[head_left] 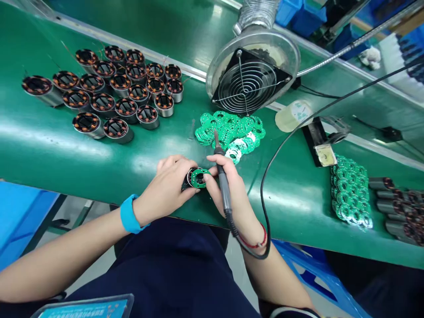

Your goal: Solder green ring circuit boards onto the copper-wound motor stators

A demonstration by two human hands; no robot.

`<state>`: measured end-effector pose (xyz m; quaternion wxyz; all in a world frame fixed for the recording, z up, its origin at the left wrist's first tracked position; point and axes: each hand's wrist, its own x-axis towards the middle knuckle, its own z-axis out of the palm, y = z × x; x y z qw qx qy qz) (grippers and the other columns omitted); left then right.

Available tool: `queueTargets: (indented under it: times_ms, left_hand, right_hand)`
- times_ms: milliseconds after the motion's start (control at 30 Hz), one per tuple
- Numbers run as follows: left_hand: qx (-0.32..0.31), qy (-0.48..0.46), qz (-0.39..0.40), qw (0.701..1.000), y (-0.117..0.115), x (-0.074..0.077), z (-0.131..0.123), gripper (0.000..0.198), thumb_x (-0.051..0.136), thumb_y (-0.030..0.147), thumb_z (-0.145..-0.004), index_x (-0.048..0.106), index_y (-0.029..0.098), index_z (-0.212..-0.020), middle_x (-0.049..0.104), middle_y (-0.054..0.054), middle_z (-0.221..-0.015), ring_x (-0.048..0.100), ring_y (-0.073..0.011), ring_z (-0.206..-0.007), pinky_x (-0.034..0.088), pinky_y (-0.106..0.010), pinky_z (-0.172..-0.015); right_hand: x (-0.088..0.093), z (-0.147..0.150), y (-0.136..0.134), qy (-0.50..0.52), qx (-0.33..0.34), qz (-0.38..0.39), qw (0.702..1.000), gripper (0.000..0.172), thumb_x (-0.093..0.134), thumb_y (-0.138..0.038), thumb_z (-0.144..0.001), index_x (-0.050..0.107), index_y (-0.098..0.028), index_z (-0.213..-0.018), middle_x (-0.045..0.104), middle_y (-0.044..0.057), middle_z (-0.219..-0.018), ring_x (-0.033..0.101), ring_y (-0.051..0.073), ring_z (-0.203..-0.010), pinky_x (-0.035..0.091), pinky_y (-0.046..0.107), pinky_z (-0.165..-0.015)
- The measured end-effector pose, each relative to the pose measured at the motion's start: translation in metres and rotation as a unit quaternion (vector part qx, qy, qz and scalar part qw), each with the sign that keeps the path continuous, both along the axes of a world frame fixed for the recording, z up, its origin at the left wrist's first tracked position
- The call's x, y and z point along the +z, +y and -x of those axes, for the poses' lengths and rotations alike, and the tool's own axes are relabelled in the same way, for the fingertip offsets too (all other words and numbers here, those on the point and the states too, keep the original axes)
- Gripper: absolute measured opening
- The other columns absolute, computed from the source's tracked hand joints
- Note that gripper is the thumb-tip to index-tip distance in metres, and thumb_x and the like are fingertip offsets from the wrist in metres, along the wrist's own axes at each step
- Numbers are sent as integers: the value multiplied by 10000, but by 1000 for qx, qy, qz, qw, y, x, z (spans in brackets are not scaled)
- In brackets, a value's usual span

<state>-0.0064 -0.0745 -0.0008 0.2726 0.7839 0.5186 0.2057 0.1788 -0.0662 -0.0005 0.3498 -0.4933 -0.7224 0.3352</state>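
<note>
My left hand [175,181] is closed around a motor stator [187,180], tilted on its side near the bench's front edge. A ring-shaped green circuit board [196,181] sits at the stator's open end. My right hand [228,181] pinches the rim of that board between thumb and fingers. Along the same hand lies a soldering iron [224,187], held with its tip pointing up and away toward the loose boards. Just beyond the tip spreads a pile of green ring circuit boards [228,128], a few showing their white side.
Several wound stators [126,106] stand at the left. A fume fan [247,84] with a duct is behind the boards. To the right are a soldering iron stand [319,141], a circuit board panel [351,192] and more stators [397,207]. The iron's black cable [263,194] loops beside my right arm.
</note>
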Motion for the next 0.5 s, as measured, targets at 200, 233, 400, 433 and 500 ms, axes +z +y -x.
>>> queueTargets:
  times_ms: [200,233,400,433,500]
  left_hand:
    - [-47,55,-68,995,-1,-3,18,237,637,224,-922,561,126,-1123,647,-94,-1010,556,-262,-934,421,-374,-802]
    - [-57,67,-90,992,0,-4,20,194,621,230,-937,574,125,-1093,645,-87,-971,552,-258,-905,412,-368,-787]
    - [-112,128,-213,962,8,-7,29,174,487,218,-1009,631,129,-967,650,-81,-872,548,-238,-826,368,-355,-735]
    - [-117,128,-228,958,11,-8,32,204,459,197,-1017,639,134,-943,655,-79,-870,549,-229,-817,363,-351,-731]
    - [-117,112,-238,958,15,-7,35,251,428,175,-1023,653,145,-915,663,-71,-863,550,-212,-799,357,-342,-720]
  right_hand:
    - [-5,2,-10,-169,18,-195,966,422,613,-331,-957,487,-271,-1356,708,113,-1173,647,287,-999,546,436,-816]
    - [-6,2,-10,-165,42,-182,968,423,610,-330,-961,489,-267,-1361,709,115,-1187,655,287,-1016,549,433,-824]
    - [-3,-6,-3,-91,117,-25,989,464,610,-256,-949,463,-275,-1389,695,91,-1257,668,270,-1149,545,457,-973]
    - [-1,-8,-2,-77,120,-4,990,471,607,-230,-945,455,-281,-1388,685,88,-1281,661,266,-1179,540,462,-998]
    - [0,-10,-1,-59,129,19,990,483,603,-193,-937,447,-286,-1385,669,84,-1315,652,258,-1209,539,457,-1018]
